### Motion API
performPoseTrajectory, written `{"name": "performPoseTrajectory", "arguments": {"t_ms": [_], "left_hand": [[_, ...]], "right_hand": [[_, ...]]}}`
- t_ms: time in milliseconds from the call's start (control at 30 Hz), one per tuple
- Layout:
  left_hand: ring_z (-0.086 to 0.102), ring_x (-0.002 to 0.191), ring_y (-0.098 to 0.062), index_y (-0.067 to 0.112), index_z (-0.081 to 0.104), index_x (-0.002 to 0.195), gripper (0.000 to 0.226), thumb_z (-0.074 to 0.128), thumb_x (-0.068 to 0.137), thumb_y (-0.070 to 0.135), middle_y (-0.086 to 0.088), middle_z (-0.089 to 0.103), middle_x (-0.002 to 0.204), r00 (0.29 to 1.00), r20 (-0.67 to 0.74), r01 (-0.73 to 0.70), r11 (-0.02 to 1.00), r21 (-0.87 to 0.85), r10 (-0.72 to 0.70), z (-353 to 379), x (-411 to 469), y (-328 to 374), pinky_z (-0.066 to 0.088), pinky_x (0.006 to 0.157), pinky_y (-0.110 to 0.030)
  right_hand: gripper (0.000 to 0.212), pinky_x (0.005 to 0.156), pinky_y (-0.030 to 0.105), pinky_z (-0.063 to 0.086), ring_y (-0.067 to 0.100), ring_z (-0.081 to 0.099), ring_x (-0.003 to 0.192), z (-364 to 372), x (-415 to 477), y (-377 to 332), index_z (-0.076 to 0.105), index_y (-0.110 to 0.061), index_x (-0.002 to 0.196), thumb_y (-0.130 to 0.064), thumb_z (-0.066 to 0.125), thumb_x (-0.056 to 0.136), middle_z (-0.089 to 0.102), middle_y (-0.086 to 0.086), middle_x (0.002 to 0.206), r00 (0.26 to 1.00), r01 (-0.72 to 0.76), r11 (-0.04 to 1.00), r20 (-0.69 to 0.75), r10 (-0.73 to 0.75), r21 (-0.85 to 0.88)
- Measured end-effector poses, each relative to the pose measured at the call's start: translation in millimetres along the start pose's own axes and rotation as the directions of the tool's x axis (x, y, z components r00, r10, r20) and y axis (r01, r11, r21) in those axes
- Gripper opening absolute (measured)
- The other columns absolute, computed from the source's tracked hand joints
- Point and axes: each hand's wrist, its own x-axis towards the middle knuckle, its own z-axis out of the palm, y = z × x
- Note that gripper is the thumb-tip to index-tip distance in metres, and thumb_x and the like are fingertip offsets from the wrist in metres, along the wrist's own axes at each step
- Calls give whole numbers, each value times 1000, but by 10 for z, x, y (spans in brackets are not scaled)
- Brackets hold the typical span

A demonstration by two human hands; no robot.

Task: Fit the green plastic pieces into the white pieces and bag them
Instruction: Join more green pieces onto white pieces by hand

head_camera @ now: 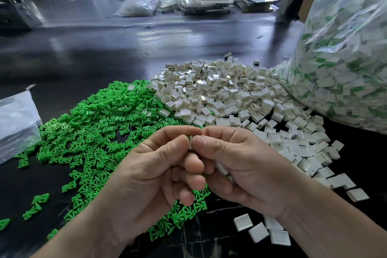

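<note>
As the left hand (pixel 159 174) and right hand (pixel 240 169) are pinching one small part (pixel 190 143) between them, green pieces (pixel 94 128) are lying beneath, white pieces (pixel 219 94) beyond. Light, stiff, likely slick, it is wanting an edge grip.

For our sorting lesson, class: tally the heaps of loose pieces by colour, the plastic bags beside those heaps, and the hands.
Green heap: 1
White heap: 1
Bags: 2, right bag, left bag
Hands: 2, left hand, right hand, both pinching a small piece
Total: 6
</note>
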Motion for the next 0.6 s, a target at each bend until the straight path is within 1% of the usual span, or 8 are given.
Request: {"name": "performPoseTrajectory", "arguments": {"t_ms": [100,133,233,367,500,600], "left_hand": [[70,54,-18,12,74,101,30,84,73,21,-12,70,67,998,-66,-17,999,47,20,0,3,-6,54,42,-24],[70,54,-19,12,74,100,30,84,73,21,-12,70,67,997,-74,-20,998,53,24,-4,3,-7,54,42,-24],[70,54,-19,12,73,99,28,83,74,20,-12,70,67,997,-71,-22,998,53,26,-5,1,-3,54,43,-24],[69,52,-19,13,74,96,25,83,74,20,-11,70,65,997,-67,-27,998,56,30,17,1,4,54,43,-24],[69,51,-19,13,74,96,25,83,74,20,-11,69,64,996,-68,-47,998,43,49,44,-4,-12,54,43,-24],[70,53,-19,12,73,102,30,82,75,23,-11,70,66,992,-64,-100,993,60,104,68,1,-27,55,46,-26]], "right_hand": [[12,33,14,27,7,42,40,9,8,5,73,-23,79,-30,67,87,56,-1,63,1000,-5,1000,-25,4,-30],[12,33,14,28,7,42,40,9,8,-2,73,-24,79,-31,67,87,56,-1,63,999,-11,999,-30,10,-41],[11,33,14,28,7,42,39,5,3,-19,72,-22,81,-30,67,87,56,-1,62,999,-18,999,-35,16,-49],[11,32,13,28,6,42,38,13,-3,-26,72,-22,78,-29,68,86,55,0,63,999,-30,999,-38,28,-38],[12,32,14,27,7,42,38,10,-6,-29,73,-22,79,-28,68,88,56,1,63,1000,-22,1000,-15,22,-16],[15,32,14,27,7,43,39,14,2,-27,72,-16,89,-30,67,89,57,1,64,1000,2,1000,-8,-2,8]]}}
